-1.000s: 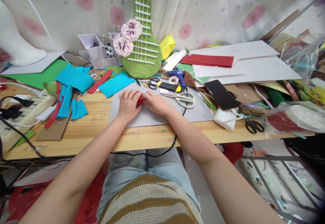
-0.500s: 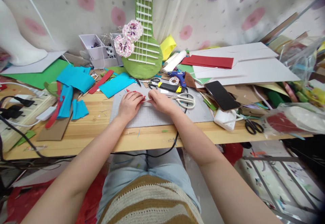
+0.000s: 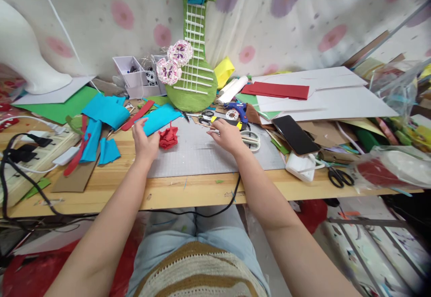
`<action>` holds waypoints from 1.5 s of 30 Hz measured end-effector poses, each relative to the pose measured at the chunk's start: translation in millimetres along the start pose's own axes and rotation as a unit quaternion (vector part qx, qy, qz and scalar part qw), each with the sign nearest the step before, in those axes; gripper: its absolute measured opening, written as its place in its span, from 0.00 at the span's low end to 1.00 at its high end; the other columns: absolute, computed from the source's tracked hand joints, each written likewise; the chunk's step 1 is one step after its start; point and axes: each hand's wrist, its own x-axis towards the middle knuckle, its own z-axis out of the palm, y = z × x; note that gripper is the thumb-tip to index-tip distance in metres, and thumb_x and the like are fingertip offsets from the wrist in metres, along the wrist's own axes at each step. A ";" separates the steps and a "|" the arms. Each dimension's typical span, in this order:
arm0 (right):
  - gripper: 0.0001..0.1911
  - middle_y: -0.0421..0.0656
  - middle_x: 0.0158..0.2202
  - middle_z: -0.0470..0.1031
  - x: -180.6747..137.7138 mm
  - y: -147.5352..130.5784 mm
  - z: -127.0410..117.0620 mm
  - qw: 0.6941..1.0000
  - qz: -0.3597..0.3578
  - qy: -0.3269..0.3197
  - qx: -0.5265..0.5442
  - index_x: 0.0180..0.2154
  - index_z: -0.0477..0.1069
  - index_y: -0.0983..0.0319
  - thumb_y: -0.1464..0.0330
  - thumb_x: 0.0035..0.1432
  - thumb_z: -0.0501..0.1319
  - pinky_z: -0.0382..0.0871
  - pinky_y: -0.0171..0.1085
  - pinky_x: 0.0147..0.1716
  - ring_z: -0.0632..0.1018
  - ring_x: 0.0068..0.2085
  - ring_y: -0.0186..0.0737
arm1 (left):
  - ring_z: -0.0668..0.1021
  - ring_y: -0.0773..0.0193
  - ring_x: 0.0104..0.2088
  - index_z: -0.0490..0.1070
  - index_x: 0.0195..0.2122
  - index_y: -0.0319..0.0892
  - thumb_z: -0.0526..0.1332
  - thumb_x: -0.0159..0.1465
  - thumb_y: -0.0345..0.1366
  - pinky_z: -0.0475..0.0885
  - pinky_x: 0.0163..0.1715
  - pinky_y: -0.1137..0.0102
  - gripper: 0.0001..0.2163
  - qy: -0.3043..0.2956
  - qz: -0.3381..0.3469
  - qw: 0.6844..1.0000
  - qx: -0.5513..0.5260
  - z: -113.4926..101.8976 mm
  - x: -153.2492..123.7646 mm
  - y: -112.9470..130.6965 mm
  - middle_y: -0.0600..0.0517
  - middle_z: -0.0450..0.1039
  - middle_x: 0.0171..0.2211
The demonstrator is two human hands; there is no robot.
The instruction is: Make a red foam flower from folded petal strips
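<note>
A crumpled red paper flower (image 3: 168, 138) sits on the left part of the grey cutting mat (image 3: 198, 162). My left hand (image 3: 145, 144) is open beside it, fingers raised and apart, thumb close to the flower's left edge. Over the mat's right part is my right hand (image 3: 228, 136), its fingers bent together around something thin and pale that I cannot make out. That hand covers the blades of the white-handled scissors (image 3: 252, 140). Just behind it lies a black and yellow utility knife (image 3: 232, 123), partly hidden.
Behind the mat stands a green guitar-shaped piece (image 3: 191, 95) with flowers. A blue glue gun (image 3: 238, 108) and a phone (image 3: 295, 134) lie to the right. Blue crepe paper (image 3: 105, 108) and a power strip (image 3: 40, 153) are at left. A black cable (image 3: 218, 211) hangs along the front edge.
My hands have moved apart, left hand leftward and right hand rightward. The red paper flower, mostly hidden between them before, now rests uncovered on the mat. The view has tilted slightly upward.
</note>
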 end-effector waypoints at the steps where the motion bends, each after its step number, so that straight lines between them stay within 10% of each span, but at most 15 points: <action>1: 0.11 0.44 0.43 0.72 0.3 -1.1 1.5 1.000 0.004 -0.001 -0.005 0.40 0.70 0.59 0.61 0.60 0.55 0.58 0.33 0.31 0.73 0.41 0.40 | 0.69 0.56 0.53 0.60 0.51 0.43 0.55 0.57 0.37 0.67 0.53 0.57 0.20 0.023 -0.082 0.996 -0.024 2.9 3.8 -4.4 0.42 0.62 0.54; 5: 0.11 0.44 0.42 0.72 0.7 -4.7 5.5 1.000 0.005 -0.014 -0.006 0.42 0.69 0.59 0.62 0.60 0.54 0.59 0.34 0.31 0.73 0.42 0.41 | 0.74 0.55 0.46 0.63 0.45 0.45 0.54 0.58 0.51 0.71 0.45 0.56 0.19 0.002 -0.205 0.977 -0.051 8.8 16.2 -11.5 0.43 0.69 0.46; 15: 0.11 0.45 0.44 0.73 -0.6 -11.4 3.8 0.998 0.024 -0.053 0.006 0.44 0.69 0.60 0.64 0.60 0.55 0.61 0.34 0.33 0.74 0.43 0.41 | 0.70 0.41 0.52 0.59 0.56 0.37 0.65 0.48 0.51 0.67 0.47 0.52 0.38 -0.239 0.021 0.943 0.229 6.8 0.0 51.7 0.35 0.66 0.51; 24: 0.12 0.42 0.43 0.76 1.6 -11.0 13.2 0.995 0.051 -0.034 0.081 0.44 0.70 0.59 0.64 0.59 0.56 0.63 0.35 0.36 0.75 0.42 0.39 | 0.58 0.49 0.63 0.56 0.60 0.52 0.62 0.47 0.32 0.48 0.61 0.48 0.36 -0.440 0.276 0.838 0.166 -3.1 34.1 46.2 0.49 0.60 0.60; 28: 0.13 0.41 0.44 0.76 0.4 -17.8 15.0 0.993 0.050 -0.032 0.101 0.46 0.69 0.58 0.64 0.59 0.55 0.64 0.36 0.37 0.75 0.42 0.39 | 0.54 0.46 0.64 0.47 0.64 0.49 0.67 0.46 0.41 0.50 0.61 0.50 0.44 -0.401 0.237 0.874 0.140 -9.1 39.5 42.2 0.45 0.51 0.64; 32: 0.14 0.42 0.44 0.76 0.3 -22.7 15.8 0.994 0.055 -0.029 0.086 0.46 0.69 0.58 0.65 0.59 0.54 0.65 0.37 0.38 0.75 0.44 0.41 | 0.64 0.43 0.57 0.54 0.61 0.42 0.66 0.47 0.54 0.62 0.54 0.52 0.43 -0.235 0.102 0.955 0.152 -0.1 27.8 38.8 0.37 0.61 0.57; 35: 0.14 0.43 0.44 0.76 0.7 -22.0 16.7 0.994 0.068 -0.025 0.078 0.47 0.69 0.59 0.65 0.60 0.53 0.65 0.37 0.39 0.75 0.43 0.40 | 0.68 0.39 0.52 0.59 0.57 0.39 0.67 0.44 0.55 0.65 0.48 0.50 0.42 -0.191 0.062 0.959 0.197 9.6 18.0 41.1 0.35 0.66 0.51; 42: 0.15 0.43 0.43 0.76 0.0 -21.5 14.9 0.993 0.078 -0.018 0.085 0.47 0.69 0.59 0.64 0.60 0.54 0.65 0.37 0.38 0.75 0.42 0.40 | 0.67 0.48 0.56 0.52 0.61 0.47 0.63 0.45 0.31 0.61 0.55 0.51 0.40 -0.374 0.210 0.892 0.143 4.1 24.4 50.9 0.43 0.64 0.56; 45: 0.14 0.41 0.41 0.77 -0.6 -24.0 13.2 0.992 0.072 -0.013 0.104 0.45 0.70 0.58 0.63 0.59 0.54 0.64 0.36 0.36 0.75 0.38 0.38 | 0.55 0.45 0.64 0.52 0.60 0.50 0.61 0.45 0.27 0.47 0.60 0.43 0.39 -0.359 0.282 0.880 0.134 -3.8 24.5 47.6 0.46 0.51 0.63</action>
